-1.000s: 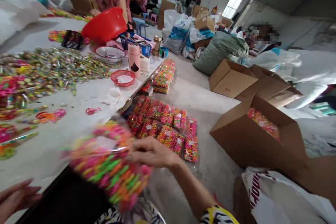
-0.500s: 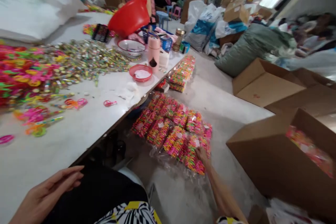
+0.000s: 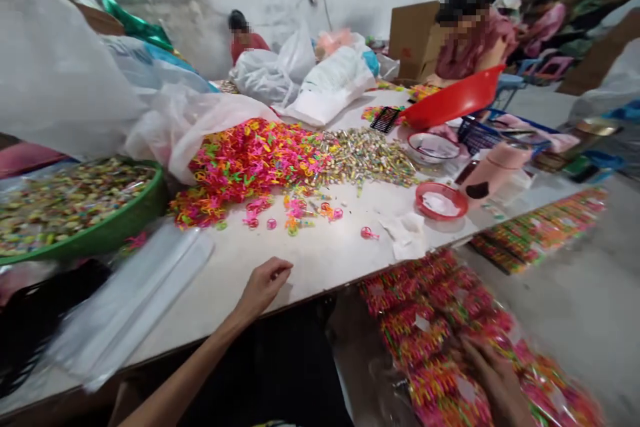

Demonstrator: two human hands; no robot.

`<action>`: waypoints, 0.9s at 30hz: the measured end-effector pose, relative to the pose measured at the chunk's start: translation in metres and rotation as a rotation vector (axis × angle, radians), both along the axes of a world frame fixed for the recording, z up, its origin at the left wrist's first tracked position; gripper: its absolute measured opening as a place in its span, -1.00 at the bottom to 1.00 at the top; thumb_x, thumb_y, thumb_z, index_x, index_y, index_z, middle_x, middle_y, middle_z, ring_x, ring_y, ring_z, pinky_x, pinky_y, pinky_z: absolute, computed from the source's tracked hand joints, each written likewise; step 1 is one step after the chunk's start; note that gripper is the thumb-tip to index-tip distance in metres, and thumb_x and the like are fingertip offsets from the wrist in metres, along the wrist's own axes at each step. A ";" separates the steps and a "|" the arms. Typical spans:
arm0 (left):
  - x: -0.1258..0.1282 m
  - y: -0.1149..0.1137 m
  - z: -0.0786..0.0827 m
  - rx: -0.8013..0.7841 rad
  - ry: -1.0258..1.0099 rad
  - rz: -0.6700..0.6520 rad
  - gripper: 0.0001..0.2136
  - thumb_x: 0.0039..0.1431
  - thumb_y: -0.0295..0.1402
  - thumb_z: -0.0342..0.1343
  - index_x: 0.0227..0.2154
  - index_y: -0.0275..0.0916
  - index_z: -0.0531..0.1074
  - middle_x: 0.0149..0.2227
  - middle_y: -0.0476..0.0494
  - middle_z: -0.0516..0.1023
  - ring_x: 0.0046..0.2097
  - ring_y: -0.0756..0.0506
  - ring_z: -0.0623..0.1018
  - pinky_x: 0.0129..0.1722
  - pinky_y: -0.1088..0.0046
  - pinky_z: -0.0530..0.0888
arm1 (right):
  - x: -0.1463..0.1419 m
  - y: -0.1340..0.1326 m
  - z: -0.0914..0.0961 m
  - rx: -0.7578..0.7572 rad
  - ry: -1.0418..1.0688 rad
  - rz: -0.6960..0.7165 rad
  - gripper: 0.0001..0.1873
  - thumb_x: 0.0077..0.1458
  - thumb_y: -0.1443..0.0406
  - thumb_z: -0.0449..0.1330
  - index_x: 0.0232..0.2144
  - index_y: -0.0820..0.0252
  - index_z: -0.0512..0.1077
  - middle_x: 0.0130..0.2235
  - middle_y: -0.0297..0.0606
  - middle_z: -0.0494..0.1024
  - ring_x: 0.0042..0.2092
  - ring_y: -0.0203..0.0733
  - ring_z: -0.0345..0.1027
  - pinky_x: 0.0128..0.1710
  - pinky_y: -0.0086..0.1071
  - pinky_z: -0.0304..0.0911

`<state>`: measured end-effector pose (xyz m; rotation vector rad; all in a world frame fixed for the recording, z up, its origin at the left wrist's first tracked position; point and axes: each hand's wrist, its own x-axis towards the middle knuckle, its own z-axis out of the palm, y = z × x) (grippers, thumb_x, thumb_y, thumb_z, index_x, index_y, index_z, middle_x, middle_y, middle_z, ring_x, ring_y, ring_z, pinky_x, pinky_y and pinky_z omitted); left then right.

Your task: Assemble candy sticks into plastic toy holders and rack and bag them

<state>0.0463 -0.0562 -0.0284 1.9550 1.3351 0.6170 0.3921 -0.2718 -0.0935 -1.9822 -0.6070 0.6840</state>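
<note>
My left hand hovers over the white table near its front edge, fingers loosely curled and empty. My right hand is low on the right, on clear bags of neon plastic pieces lying on the floor; blur hides its grip. On the table sit a heap of loose pink, orange and green plastic pieces and a pile of small gold-toned items. A few loose pieces lie scattered in front of them.
A green basin of small items and clear plastic sheets lie left. A red bowl, red basket, pink flask and white dish stand right. More bagged packs lie on the floor. Two co-workers sit behind white sacks.
My view has swung left across the table. My left hand has moved from near my lap onto the table. My right hand has let go of its bag, now on the floor pile.
</note>
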 end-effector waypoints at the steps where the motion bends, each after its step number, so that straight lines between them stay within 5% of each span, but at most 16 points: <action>1: 0.003 0.013 -0.002 0.089 0.022 0.027 -0.80 0.07 -0.31 -0.06 -0.39 -0.23 0.45 -0.41 -0.07 0.49 -0.36 -0.03 0.47 -0.36 0.47 0.41 | -0.008 0.032 0.011 0.034 0.060 0.115 -0.61 -0.11 -0.06 0.11 -0.36 0.06 0.44 -0.35 -0.17 0.53 -0.31 0.00 0.45 -0.35 -0.22 0.38; 5: 0.022 0.075 -0.013 0.254 0.067 0.151 -0.75 0.10 -0.42 -0.13 -0.24 -0.23 0.43 -0.19 -0.16 0.46 -0.17 -0.08 0.46 -0.19 0.37 0.41 | -0.081 0.183 0.054 0.163 -0.180 0.570 -0.66 0.06 0.11 0.00 -0.29 0.20 0.42 -0.29 -0.17 0.50 -0.32 -0.13 0.40 -0.28 -0.27 0.32; 7: 0.030 0.100 -0.020 0.278 0.081 0.166 -0.67 0.09 -0.47 -0.13 -0.09 -0.22 0.37 0.00 -0.22 0.36 0.03 -0.14 0.35 -0.02 0.26 0.32 | -0.126 0.249 0.065 0.141 -0.457 0.674 -0.71 0.08 0.25 -0.02 -0.21 0.23 0.40 -0.18 -0.15 0.43 -0.30 -0.20 0.38 -0.24 -0.31 0.27; 10: 0.028 0.117 -0.028 0.281 0.105 0.085 -0.56 0.04 -0.50 -0.05 0.03 -0.13 0.28 0.12 -0.18 0.27 0.14 -0.18 0.25 0.08 0.15 0.21 | -0.177 0.307 0.066 -0.041 -0.779 0.823 -0.69 0.06 0.33 0.02 -0.11 0.22 0.33 -0.07 -0.11 0.35 -0.19 -0.15 0.36 -0.26 -0.35 0.23; 15: -0.006 0.098 -0.039 0.273 0.109 -0.016 -0.52 0.11 -0.48 -0.11 0.13 -0.08 0.12 0.18 -0.14 0.19 0.17 -0.13 0.21 0.12 0.14 0.14 | -0.210 0.300 0.047 -0.144 -0.897 0.975 -0.72 0.11 0.24 0.02 -0.12 0.19 0.30 -0.13 -0.16 0.36 -0.25 -0.17 0.38 -0.37 -0.41 0.19; 20: -0.038 0.077 -0.048 0.261 -0.047 0.164 -0.58 0.14 -0.43 -0.13 0.09 -0.15 0.17 0.15 -0.19 0.16 0.13 -0.08 0.27 0.05 0.32 0.29 | -0.227 0.271 0.034 -0.037 -0.827 0.961 -0.76 0.15 0.32 -0.05 -0.21 0.16 0.38 -0.18 -0.21 0.42 -0.29 -0.24 0.38 -0.38 -0.46 0.16; 27: -0.062 0.077 -0.048 0.287 0.052 0.193 -0.69 0.11 -0.37 -0.04 -0.06 -0.19 0.33 -0.10 -0.16 0.41 -0.12 -0.10 0.45 -0.11 0.32 0.40 | -0.209 0.276 0.021 0.177 -0.204 0.687 -0.71 0.02 0.13 0.09 -0.45 0.25 0.45 -0.47 -0.26 0.44 -0.45 -0.25 0.31 -0.46 -0.45 0.16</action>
